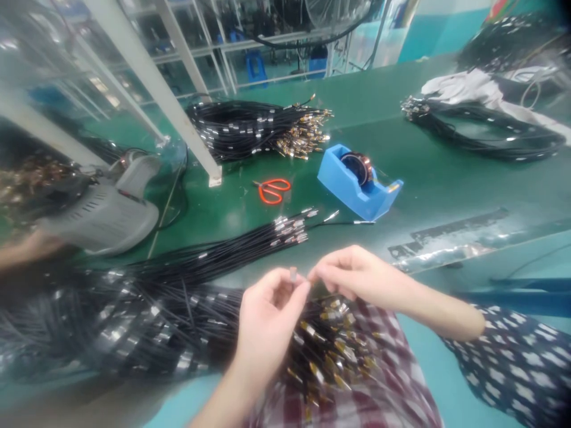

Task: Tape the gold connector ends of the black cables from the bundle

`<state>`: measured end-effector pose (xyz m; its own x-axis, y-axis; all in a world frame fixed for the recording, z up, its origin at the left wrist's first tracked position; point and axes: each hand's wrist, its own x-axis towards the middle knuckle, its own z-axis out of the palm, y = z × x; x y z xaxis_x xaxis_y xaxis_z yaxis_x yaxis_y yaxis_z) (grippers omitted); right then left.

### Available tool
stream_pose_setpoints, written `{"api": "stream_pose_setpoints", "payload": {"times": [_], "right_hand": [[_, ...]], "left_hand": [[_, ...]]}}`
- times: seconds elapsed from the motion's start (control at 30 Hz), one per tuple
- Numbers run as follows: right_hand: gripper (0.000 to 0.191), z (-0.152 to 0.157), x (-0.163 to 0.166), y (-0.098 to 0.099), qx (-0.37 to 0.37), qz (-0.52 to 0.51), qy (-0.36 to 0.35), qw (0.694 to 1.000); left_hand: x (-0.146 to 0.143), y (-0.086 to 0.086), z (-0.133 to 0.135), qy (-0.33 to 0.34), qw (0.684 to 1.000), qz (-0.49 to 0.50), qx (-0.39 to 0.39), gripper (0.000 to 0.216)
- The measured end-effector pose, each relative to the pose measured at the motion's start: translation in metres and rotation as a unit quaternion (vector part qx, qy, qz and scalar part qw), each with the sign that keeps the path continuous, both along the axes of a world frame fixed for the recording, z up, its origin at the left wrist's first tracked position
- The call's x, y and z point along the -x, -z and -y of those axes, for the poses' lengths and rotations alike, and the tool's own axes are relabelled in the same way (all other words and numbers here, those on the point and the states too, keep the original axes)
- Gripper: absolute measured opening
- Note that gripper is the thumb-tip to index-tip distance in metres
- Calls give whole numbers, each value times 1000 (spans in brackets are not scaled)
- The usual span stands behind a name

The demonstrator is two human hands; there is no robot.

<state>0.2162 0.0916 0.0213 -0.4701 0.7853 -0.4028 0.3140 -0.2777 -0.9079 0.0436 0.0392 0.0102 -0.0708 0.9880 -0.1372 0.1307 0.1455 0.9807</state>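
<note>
My left hand (272,309) is closed in a pinch, with a small pale, brownish tip (293,273) showing between its fingers. My right hand (352,273) meets it fingertip to fingertip, also pinching; what lies between is too small to name. Beneath them, a thick bundle of black cables (330,351) with gold and silver connector ends rests over a checked cloth on the lap. Just beyond my hands, a row of black cables (241,241) lies on the green table, silver ends toward the right. A blue tape dispenser (332,172) holding a roll of amber tape (359,168) stands behind them.
Orange-handled scissors (273,191) lie left of the dispenser. Cable coils sit at the back (241,128) and right (486,145), near a white cloth (468,89). A white post (178,113) rises from the table. At left, another person's hand (33,249) is beside a grey device (107,214).
</note>
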Motion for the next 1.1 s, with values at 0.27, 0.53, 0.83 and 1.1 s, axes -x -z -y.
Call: {"api": "stream_pose_setpoints", "payload": {"times": [0.27, 0.53, 0.83, 1.1], "right_hand": [[34, 16, 12, 18, -90, -81, 98, 988], [27, 20, 18, 16, -79, -89, 136, 983], [16, 10, 17, 3, -128, -60, 81, 987], [14, 7, 22, 5, -140, -45, 67, 987]], "left_hand": [[10, 6, -5, -7, 996, 78, 44, 13], [10, 8, -3, 14, 992, 114, 46, 12], [10, 4, 3, 4, 995, 94, 44, 24], [9, -1, 3, -18, 996, 80, 41, 24]]}}
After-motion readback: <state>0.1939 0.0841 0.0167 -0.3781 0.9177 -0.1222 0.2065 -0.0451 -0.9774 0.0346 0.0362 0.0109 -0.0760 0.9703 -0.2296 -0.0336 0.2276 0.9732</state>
